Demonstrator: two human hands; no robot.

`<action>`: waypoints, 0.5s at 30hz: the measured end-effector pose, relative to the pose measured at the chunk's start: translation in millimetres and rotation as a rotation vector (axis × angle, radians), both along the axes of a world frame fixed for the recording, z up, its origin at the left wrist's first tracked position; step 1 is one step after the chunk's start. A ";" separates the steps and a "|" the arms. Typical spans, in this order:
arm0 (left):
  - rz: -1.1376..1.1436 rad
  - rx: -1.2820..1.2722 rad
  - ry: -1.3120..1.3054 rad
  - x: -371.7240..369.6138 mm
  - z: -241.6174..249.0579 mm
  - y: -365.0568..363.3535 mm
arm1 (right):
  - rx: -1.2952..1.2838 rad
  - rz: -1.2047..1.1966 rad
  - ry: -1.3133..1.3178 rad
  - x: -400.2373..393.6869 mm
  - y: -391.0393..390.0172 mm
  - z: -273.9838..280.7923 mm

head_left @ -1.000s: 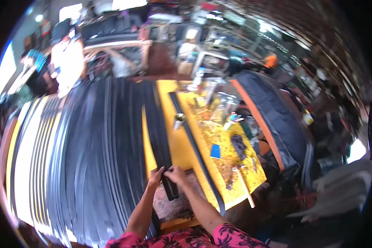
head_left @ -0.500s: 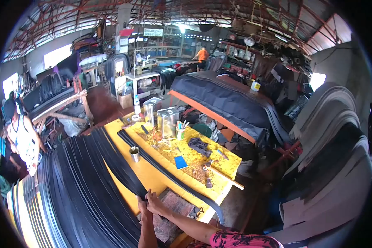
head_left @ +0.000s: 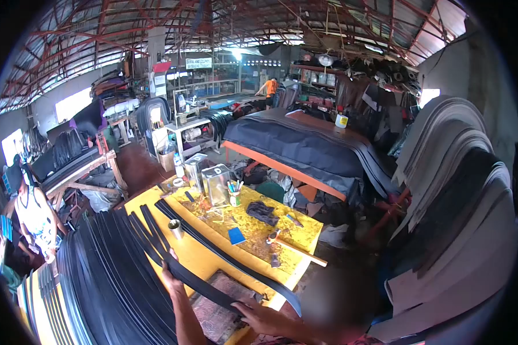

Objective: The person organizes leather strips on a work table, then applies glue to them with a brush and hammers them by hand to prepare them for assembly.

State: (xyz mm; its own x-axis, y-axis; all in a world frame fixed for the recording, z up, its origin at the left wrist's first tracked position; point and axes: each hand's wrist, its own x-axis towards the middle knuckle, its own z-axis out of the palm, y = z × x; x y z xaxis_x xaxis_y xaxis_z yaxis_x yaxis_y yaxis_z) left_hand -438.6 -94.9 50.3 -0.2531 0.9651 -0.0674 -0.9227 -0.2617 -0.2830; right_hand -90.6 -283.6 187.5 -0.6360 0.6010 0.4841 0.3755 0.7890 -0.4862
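Observation:
Several long black strips stretch between my two hands over the yellow table. My left hand is closed around them partway along, and beyond it they fan apart toward the far left. Near the table's front edge, my right hand grips their near end. A large spread of black strips lies to the left of my left hand. Another narrow bundle of black strips runs along the table on the right. Beneath the held strips is a dark, worn slab. A metal cup stands beyond my left hand.
On the yellow table are a hammer, a blue pad, a dark cloth, a pen holder and metal cans. A person stands at left; another in orange is far back. Grey sheets hang at right.
My hands were close together on the strips and are now apart, the right one nearer me. The held strips have lifted and separated from the spread. The view has shifted slightly.

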 end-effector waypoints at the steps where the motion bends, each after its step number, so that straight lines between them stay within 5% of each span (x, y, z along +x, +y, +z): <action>1: 0.004 -0.022 0.003 -1.2 11.8 7.3 | -0.160 -0.053 -0.080 28.0 -15.0 11.7; 4: -0.012 0.059 0.214 -15.4 29.0 34.6 | -0.623 -0.282 -0.399 103.1 -43.8 6.8; 6: 0.034 0.068 0.364 -10.6 62.3 36.5 | -0.154 -0.455 -0.412 153.7 -66.6 -57.8; 11: 0.146 0.022 0.498 37.5 163.4 0.7 | -0.215 -0.393 -0.364 219.6 -64.2 -80.8; 13: 0.160 0.221 0.791 42.9 173.9 -14.4 | -0.252 -0.334 -0.344 239.0 -61.3 -89.7; 15: 0.291 0.024 0.878 52.8 200.1 -42.5 | -0.284 -0.195 -0.339 243.6 -49.9 -99.2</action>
